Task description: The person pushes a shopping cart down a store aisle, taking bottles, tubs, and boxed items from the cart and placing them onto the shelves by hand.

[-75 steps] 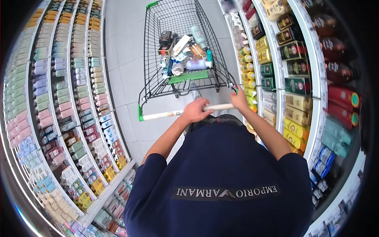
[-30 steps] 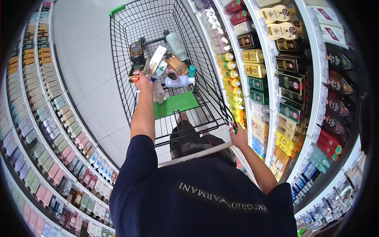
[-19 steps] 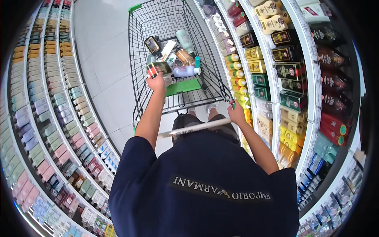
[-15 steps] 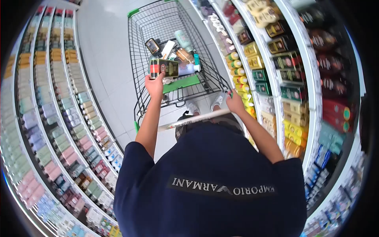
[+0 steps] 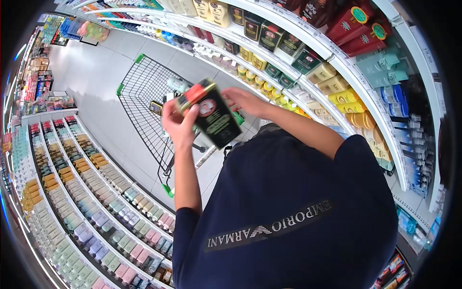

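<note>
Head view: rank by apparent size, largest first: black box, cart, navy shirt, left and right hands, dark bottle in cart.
1. navy shirt
2. cart
3. black box
4. left hand and right hand: too alike to rank
5. dark bottle

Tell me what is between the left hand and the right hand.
A dark box with a red band, gripped by the left hand, is between it and the right hand, as the head view shows.
</note>
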A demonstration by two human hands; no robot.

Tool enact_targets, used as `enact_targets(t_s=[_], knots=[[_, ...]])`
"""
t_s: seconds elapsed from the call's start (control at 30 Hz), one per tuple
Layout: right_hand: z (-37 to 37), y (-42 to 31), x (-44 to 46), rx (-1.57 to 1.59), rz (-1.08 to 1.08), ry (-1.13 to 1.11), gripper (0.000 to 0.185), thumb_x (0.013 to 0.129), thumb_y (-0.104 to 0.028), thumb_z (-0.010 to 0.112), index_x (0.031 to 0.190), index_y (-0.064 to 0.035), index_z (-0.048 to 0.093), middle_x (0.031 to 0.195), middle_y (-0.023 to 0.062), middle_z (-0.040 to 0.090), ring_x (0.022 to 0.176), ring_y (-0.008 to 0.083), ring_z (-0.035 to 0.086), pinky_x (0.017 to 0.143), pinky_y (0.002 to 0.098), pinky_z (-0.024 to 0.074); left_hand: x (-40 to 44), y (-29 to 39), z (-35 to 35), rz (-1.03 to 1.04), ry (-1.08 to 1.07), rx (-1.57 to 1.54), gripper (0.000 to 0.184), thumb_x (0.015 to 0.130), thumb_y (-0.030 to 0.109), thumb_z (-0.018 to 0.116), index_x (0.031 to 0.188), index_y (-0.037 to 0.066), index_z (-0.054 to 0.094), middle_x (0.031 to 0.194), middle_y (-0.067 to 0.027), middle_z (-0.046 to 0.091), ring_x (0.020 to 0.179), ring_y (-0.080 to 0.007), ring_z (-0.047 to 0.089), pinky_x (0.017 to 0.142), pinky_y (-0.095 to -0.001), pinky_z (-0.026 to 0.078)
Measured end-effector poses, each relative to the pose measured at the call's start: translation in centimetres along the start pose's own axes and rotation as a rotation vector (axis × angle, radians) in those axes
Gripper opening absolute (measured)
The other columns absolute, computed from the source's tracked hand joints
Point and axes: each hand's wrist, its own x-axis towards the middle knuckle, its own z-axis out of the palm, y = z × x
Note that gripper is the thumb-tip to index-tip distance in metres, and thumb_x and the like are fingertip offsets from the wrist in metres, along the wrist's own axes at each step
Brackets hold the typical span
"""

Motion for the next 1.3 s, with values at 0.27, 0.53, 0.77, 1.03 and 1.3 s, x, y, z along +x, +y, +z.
enact_targets(t_s=[0.27, 0.53, 0.77, 1.03, 1.3], knots=[[-1.8, -1.7, -6.1, -0.052, -0.234, 0.428, 0.065, 0.093, -0.054, 0.049, 0.134, -0.0042, 0.044, 0.120, 0.0054, 0.056, 0.110, 0.0137, 0.053, 0.096, 0.0314, 0.0418, 0.4, 0.9, 12.0, 0.076, -0.152, 0.305, 0.040, 0.073, 0.020, 0.080, 0.096, 0.001, 0.052, 0.082, -0.0042, 0.062, 0.070, -0.0081, 0.058, 0.058, -0.0220, 0.045], [-6.3, -3.3, -7.4, 0.873, -0.597, -0.449, 0.067, 0.090, -0.048, 0.052, 0.136, -0.0003, 0.038, 0.099, 0.0151, 0.056, 0.081, 0.0254, 0.058, 0.074, 0.0395, 0.0508, -1.7, 0.7, 14.4, 0.274, -0.715, 0.039, 0.084, 0.065, 0.020, 0.084, 0.136, 0.008, 0.040, 0.139, -0.0139, 0.040, 0.124, -0.0248, 0.045, 0.095, -0.0400, 0.043], [-7.7, -4.3, -7.1, 0.757, -0.516, -0.298, 0.065, 0.092, -0.053, 0.047, 0.129, -0.0008, 0.043, 0.094, 0.0130, 0.058, 0.083, 0.0247, 0.060, 0.080, 0.0391, 0.0491, -3.6, -0.7, 13.8, 0.228, -0.736, 0.093, 0.110, 0.058, 0.031, 0.090, 0.144, 0.007, 0.025, 0.149, -0.0165, 0.022, 0.133, -0.0291, 0.035, 0.103, -0.0446, 0.036], [-5.5, -7.1, -7.7, -0.030, -0.410, 0.258, 0.068, 0.079, -0.025, 0.076, 0.133, -0.0057, 0.041, 0.119, 0.0056, 0.055, 0.110, 0.0137, 0.051, 0.097, 0.0294, 0.0400, -1.2, -4.2, 11.5, -0.175, -0.550, 0.036, 0.051, 0.068, 0.011, 0.083, 0.101, 0.003, 0.046, 0.091, -0.0050, 0.058, 0.084, -0.0124, 0.056, 0.076, -0.0277, 0.047], [-8.7, -10.1, -10.4, -0.714, -0.188, 0.286, 0.071, 0.065, -0.017, 0.084, 0.127, -0.0068, 0.050, 0.106, 0.0080, 0.061, 0.103, 0.0177, 0.057, 0.090, 0.0316, 0.0448, 0.7, -7.8, 10.8, -0.179, -0.832, 0.321, 0.052, 0.063, 0.009, 0.084, 0.104, 0.003, 0.053, 0.094, -0.0040, 0.061, 0.088, -0.0098, 0.056, 0.079, -0.0260, 0.046]])
